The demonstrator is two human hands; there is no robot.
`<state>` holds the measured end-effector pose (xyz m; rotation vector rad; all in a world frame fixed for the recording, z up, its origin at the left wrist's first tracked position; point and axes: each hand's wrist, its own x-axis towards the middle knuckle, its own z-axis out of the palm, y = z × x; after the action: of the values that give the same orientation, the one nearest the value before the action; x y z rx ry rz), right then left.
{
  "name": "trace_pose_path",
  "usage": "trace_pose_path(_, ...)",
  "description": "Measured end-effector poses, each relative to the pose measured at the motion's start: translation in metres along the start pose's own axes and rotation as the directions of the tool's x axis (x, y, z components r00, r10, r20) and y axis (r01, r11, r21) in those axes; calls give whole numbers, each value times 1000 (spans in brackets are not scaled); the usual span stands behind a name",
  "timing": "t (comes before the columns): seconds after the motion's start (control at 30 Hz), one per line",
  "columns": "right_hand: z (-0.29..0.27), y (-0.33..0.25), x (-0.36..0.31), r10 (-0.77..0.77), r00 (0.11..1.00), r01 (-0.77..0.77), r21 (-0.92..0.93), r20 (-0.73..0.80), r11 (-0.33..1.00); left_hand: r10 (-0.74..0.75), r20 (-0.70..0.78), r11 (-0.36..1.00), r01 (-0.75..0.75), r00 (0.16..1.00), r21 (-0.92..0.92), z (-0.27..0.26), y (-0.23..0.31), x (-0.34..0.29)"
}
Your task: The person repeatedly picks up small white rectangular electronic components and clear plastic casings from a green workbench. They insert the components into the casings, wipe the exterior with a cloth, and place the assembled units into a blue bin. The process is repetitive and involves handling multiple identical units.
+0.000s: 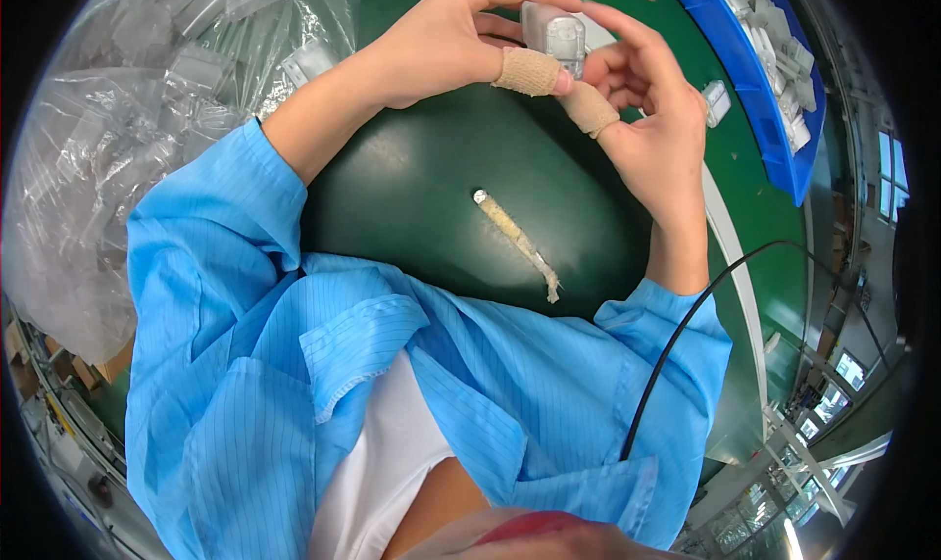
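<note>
At the far middle, a small clear plastic case (564,39) is held up between my two hands, over the green table. My left hand (446,46) grips it from the left, with the thumb along its near side. From the right, my right hand (659,119) closes on it, index finger reaching over its far side and the other fingers curled. Both thumbs are wrapped in tan cloth tape. Below the hands lies a thin stick wrapped in frayed yellowish material (515,242), with a pale round tip; neither hand touches it.
A large clear plastic bag (108,148) full of clear parts fills the left. A blue bin (774,148) with many plastic pieces stands far right, one loose clear piece (717,102) beside it. A white strip (730,237) crosses the green table (412,193). A black cable (676,335) loops at right.
</note>
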<state>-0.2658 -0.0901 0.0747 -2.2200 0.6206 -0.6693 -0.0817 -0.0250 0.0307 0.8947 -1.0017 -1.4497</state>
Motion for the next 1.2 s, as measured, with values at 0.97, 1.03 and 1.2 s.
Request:
trace_pose_path(0.97, -31, -14, -40, -226, 961, 257, 212, -162, 943, 171, -154, 983, -157, 973, 94, 12, 18, -10)
trace_pose_path(1.03, -34, -17, -41, -240, 944, 283, 182, -228, 942, 268, -140, 943, -230, 953, 240, 11, 13, -7)
trace_pose_path(1.2, -24, -10, -31, -305, 952, 298, -196, -1, 934, 504, -61, 784, -426, 862, 452, 9, 1, -5)
